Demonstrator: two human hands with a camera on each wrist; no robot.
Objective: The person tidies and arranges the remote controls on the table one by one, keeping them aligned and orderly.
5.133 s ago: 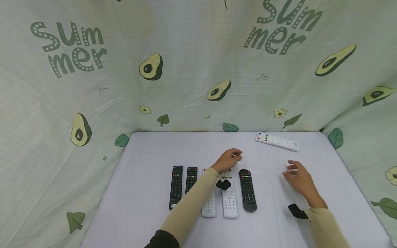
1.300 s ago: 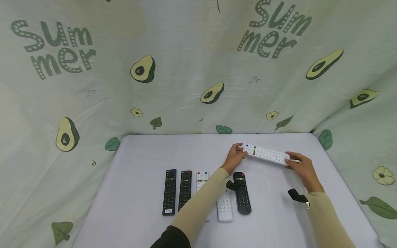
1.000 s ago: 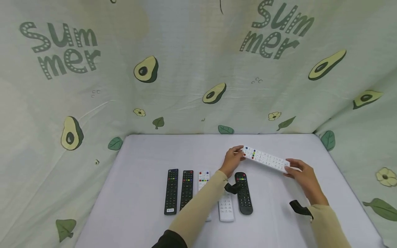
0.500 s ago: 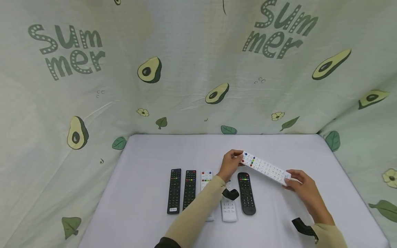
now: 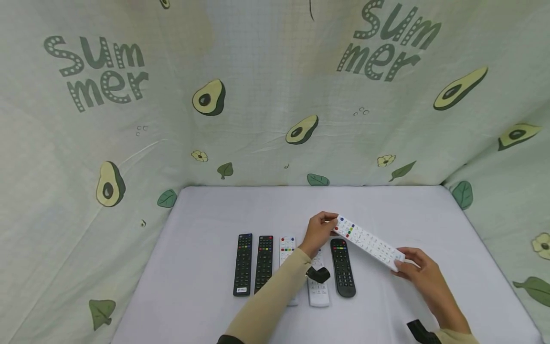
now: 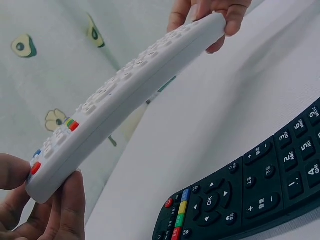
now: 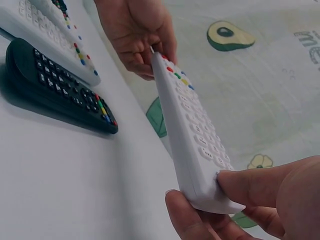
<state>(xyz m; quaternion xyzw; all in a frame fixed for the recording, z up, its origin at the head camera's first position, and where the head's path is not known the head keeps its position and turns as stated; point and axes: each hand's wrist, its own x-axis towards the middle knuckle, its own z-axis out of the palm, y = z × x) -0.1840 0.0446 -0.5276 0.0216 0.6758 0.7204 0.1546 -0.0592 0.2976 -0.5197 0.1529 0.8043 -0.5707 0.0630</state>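
A white remote control point(image 5: 368, 242) with coloured buttons is held slantwise between both hands, raised off the table in the wrist views. My left hand point(image 5: 318, 233) pinches its upper-left end, the one with the red and blue buttons. At the lower-right end, my right hand point(image 5: 423, 272) grips it between thumb and fingers. In the right wrist view the right thumb presses on the button face of the white remote control point(image 7: 192, 135). Just below and left of it lies a black remote control point(image 5: 343, 267) with rounded ends, also close by in the left wrist view.
Left of that, more remotes lie side by side: a white one point(image 5: 318, 292) and another white one point(image 5: 287, 246), both partly hidden by the left arm, then two black ones, the nearer point(image 5: 264, 260) and the outermost point(image 5: 243, 263). A white-covered table point(image 5: 193, 267) meets patterned cloth walls point(image 5: 249, 143).
The white remote control was lying at the back right of the table; both hands took hold of it and lifted it. It has since come nearer and turned more steeply, its right end lower.
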